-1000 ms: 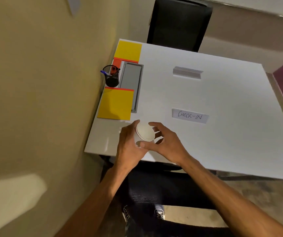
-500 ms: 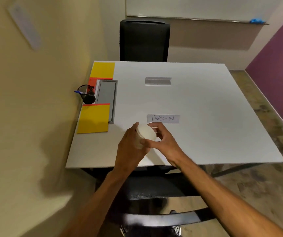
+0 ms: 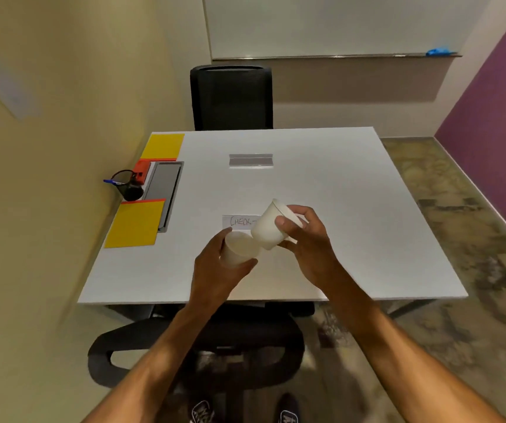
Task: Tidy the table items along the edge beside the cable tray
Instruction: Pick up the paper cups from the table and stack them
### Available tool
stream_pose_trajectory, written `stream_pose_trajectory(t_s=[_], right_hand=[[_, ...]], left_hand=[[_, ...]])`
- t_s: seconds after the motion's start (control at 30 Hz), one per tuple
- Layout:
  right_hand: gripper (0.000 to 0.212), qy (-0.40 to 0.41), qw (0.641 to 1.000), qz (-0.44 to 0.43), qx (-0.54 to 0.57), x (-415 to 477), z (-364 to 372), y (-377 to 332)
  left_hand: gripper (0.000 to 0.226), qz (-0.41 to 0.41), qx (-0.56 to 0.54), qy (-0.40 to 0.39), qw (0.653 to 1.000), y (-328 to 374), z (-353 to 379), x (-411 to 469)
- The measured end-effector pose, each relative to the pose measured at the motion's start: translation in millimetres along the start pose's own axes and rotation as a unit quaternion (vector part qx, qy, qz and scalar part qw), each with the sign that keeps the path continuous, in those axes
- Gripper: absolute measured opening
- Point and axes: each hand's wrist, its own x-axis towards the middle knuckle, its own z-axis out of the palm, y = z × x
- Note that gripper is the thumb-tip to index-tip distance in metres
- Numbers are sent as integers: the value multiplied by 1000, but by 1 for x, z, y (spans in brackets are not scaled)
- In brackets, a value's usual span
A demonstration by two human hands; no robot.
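Over the near middle of the white table (image 3: pixel 337 209), each of my hands holds one white paper cup. My left hand (image 3: pixel 215 270) grips the lower cup (image 3: pixel 239 248), whose mouth faces up. My right hand (image 3: pixel 309 242) holds the other cup (image 3: pixel 268 227) tilted, with its rim up and to the right. The two cups touch at their bases. A grey cable tray (image 3: pixel 163 190) is set into the table by its left edge. Two yellow folders (image 3: pixel 134 224) (image 3: pixel 163 146), an orange item (image 3: pixel 141 170) and a black pen holder (image 3: pixel 131 187) with a blue pen lie beside it.
A "CHECK-IN" paper sign (image 3: pixel 239 221) lies under my hands, half hidden by a cup. A clear sign holder (image 3: pixel 251 160) stands mid-table. One black chair (image 3: pixel 231 99) stands at the far side, another (image 3: pixel 202 346) at the near edge. A yellowish wall runs along the left.
The stacked cups I held together have come apart: my right hand has lifted one up and to the right, my left keeps the other. The view has tilted up.
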Motion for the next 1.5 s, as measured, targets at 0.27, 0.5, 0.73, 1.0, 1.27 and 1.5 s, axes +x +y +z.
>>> stream_pose_trajectory(t_s=[0.27,0.5,0.73,1.0,1.27,1.5], right_hand=[[66,27,998,-25,-57,6,-60,0],[66,86,971,-90,-205,25,-89,25],[64,141,949,-92,-267,47,-115,46],[75,130,941,-33,-310,95,-132,61],[78,60,930,13,-363,180,-142,77],[75,2,919,43,-391,236,-153,110]], left_hand=[[75,46,-13,-6,999,22,27,2],[74,72,-6,-34,997,26,37,37],[69,47,-59,-46,996,25,58,71],[76,-8,-60,-29,998,19,83,109],[73,-92,-40,3,995,16,107,151],[77,-135,-2,48,990,8,133,177]])
